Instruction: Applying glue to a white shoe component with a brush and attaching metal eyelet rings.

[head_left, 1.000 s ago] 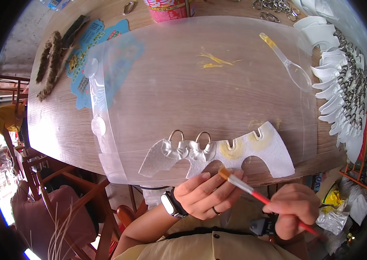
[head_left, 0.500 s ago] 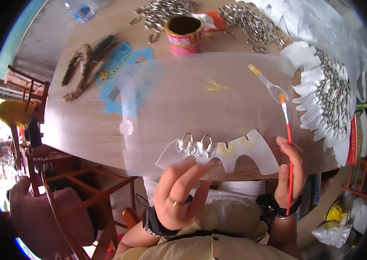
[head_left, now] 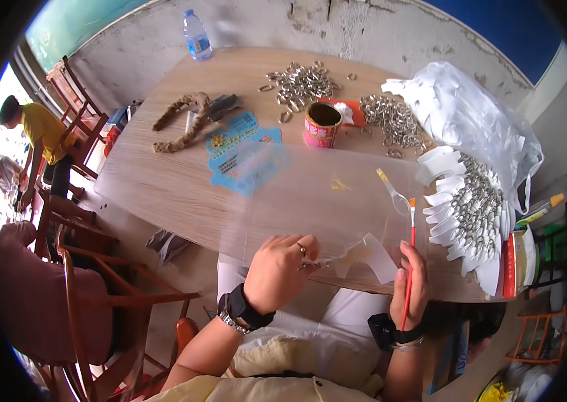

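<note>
In my right hand (head_left: 409, 281) is a thin red paintbrush (head_left: 412, 248), held upright with its orange bristle tip pointing away from me. My left hand (head_left: 277, 271) is closed over the left end of a white notched sheet piece (head_left: 374, 260) at the near table edge. My fingers hide most of the metal rings at that end. The piece's right part shows bare notches and lies near my right hand. Under it is a translucent plastic sheet (head_left: 297, 208). A clear plastic spoon (head_left: 399, 201) with a yellowed handle end lies on the sheet, just beyond the brush.
Beyond the sheet stands a pink tin (head_left: 322, 127), between two piles of metal rings (head_left: 303, 87). Finished-looking white pieces with rings (head_left: 471, 201) are fanned out on the right beside a plastic bag (head_left: 471, 107). A blue card (head_left: 243, 154), brown rope (head_left: 186, 120) and bottle (head_left: 196, 37) lie farther left.
My left hand has moved from hovering with fingers apart to closing over the ringed left end of the white piece. The view has tilted up. My right hand still holds the brush.
</note>
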Available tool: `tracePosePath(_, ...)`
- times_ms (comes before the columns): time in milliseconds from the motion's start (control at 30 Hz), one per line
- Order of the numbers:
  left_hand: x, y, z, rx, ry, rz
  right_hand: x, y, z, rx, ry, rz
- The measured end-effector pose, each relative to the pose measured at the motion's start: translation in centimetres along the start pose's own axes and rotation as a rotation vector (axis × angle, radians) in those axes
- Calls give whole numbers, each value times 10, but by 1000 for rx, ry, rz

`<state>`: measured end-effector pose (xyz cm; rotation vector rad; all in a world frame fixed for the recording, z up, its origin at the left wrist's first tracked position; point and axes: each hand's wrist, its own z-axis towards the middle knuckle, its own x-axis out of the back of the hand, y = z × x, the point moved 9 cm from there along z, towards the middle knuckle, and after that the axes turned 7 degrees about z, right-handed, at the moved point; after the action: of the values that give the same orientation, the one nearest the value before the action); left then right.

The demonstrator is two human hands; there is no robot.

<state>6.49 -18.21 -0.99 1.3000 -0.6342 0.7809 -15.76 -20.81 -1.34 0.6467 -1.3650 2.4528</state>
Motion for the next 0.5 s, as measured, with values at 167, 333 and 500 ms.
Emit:
tracePosePath(167,25,1,-13,55,127,-339,1,1,-1,-9,16,9)
tracePosePath(333,55,-10,-20,136,208,-443,2,1,-1,-16,39,77)
tracePosePath(500,77,0,-18,16,414,-224,13,20,-8,-138,132,392)
